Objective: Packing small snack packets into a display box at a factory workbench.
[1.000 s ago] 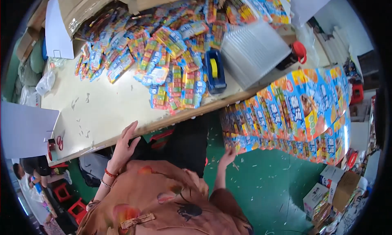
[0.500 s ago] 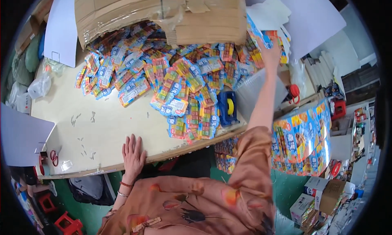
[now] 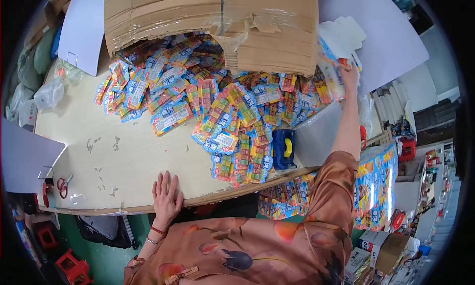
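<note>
My left hand (image 3: 168, 198) lies flat at the table's front edge, fingers stretched out on the bare top. It holds nothing. My right arm reaches far to the back right. There my right hand (image 3: 349, 76) is closed on the edge of a thin, colourful printed piece (image 3: 329, 65) with a blue border; blur hides its exact kind. White die-cut cards (image 3: 341, 37) lie just behind that hand. Between my hands spreads a heap of blue-edged blister packs (image 3: 217, 117) with coloured square pieces inside. They spill from a torn cardboard box (image 3: 208, 23) lying on its side.
A blue tape dispenser (image 3: 284, 149) and a clear plastic box (image 3: 316, 134) stand at the table's right front. Red scissors (image 3: 63, 187) lie at the left end. Printed sheets (image 3: 375, 186) hang beside the right edge, and red stools (image 3: 73, 268) stand on the floor.
My right hand has moved a little farther right and back with the printed piece, which now tilts down beside it. The view has shifted slightly; my left hand stays on the table.
</note>
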The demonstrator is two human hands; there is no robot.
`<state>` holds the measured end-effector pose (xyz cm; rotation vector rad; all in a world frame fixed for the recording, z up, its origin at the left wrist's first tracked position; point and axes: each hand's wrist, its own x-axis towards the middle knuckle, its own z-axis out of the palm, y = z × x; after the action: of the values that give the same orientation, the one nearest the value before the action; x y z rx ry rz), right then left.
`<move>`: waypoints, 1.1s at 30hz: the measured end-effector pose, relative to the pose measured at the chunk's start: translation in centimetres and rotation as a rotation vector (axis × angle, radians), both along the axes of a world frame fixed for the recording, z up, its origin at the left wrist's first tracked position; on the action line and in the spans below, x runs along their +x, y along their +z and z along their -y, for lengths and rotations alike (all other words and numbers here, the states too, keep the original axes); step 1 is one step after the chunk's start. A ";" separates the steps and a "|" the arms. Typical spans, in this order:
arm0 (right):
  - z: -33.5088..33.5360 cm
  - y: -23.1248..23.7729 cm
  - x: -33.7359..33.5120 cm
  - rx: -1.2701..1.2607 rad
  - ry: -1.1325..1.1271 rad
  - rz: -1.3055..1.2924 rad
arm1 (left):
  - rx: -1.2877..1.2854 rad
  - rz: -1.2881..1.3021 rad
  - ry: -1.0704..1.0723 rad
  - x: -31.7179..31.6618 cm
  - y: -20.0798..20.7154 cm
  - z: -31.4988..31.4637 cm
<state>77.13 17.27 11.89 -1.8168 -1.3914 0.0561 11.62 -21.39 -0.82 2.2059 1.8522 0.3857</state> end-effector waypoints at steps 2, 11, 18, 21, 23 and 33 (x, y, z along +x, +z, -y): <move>-0.4 0.9 -0.9 0.118 -0.136 -0.053 | 0.019 -0.015 0.013 -0.2 -0.4 0.2; 15.2 9.0 -10.6 0.411 -0.146 -0.394 | 0.138 0.265 0.008 -0.5 -0.3 0.8; 35.5 7.8 -39.2 0.294 0.322 0.497 | -0.170 1.514 0.046 2.0 8.0 -3.7; 36.4 1.5 -44.7 0.267 0.710 0.670 | -0.303 1.711 0.231 1.5 10.2 -5.5; 36.3 -2.0 -47.3 0.401 0.893 0.650 | -0.353 1.699 0.446 0.3 10.4 -6.4; 29.9 -4.8 -53.5 -0.185 0.709 0.268 | -0.293 1.520 0.602 -6.2 5.7 -5.7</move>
<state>23.65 -12.60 7.12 -1.4175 -2.2298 0.3268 5.45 -15.72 4.86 0.5512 1.3300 1.2848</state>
